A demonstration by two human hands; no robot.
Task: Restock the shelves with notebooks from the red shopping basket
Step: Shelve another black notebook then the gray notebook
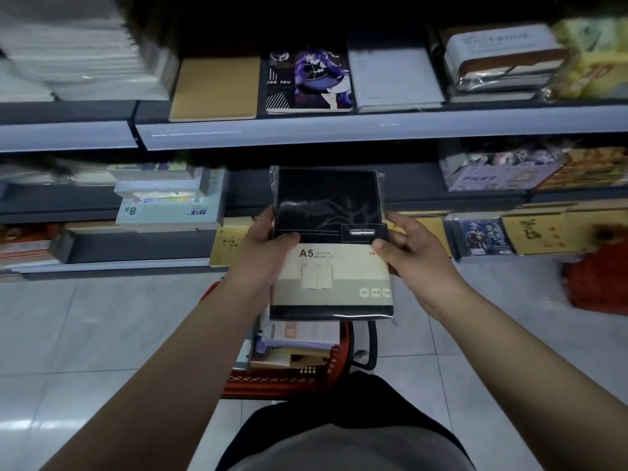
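Hands, my left (268, 239) and right (413, 248), grip a plastic-wrapped black leather A5 notebook (331, 239) above the red plastic shopping basket (289, 380).

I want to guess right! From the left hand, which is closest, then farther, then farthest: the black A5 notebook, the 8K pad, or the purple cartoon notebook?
From the left hand:
1. Black A5 notebook, gripped in it, centre.
2. 8K pad, lower shelf, to its left.
3. Purple cartoon notebook, upper shelf, above.

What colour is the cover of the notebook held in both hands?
Black, with a cream paper band, on the notebook; head view.
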